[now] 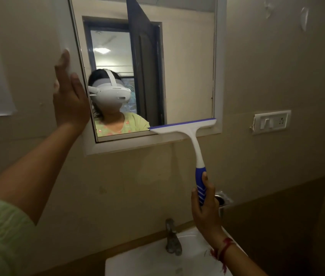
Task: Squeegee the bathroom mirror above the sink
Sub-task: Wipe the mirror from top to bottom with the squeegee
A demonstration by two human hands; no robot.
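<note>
While the squeegee (192, 136) rested with its blade at the bottom right corner of the bathroom mirror (187, 66), the person's right hand (205, 206) was clamped around the blue lower end of the handle, thumb laid up along its front. The blade ran nearly level along the glass just above the white frame (90, 144), its long axis left to right and its right end touching the frame's inner edge. From the grip, the blade lay up and to the left, the handle rising on a slight slant; the unswept glass lay above and to the left of the blade, so any further stroke would, by the look of it, call for lifting the tool back toward the top. The right forearm came up from below, over the white sink (143, 261) and beside the tap (172, 240), a red thread at the wrist. The left hand (69, 92), fingers apart and flat, pressed the frame's left side, holding nothing, arm stretched out nearly straight.
</note>
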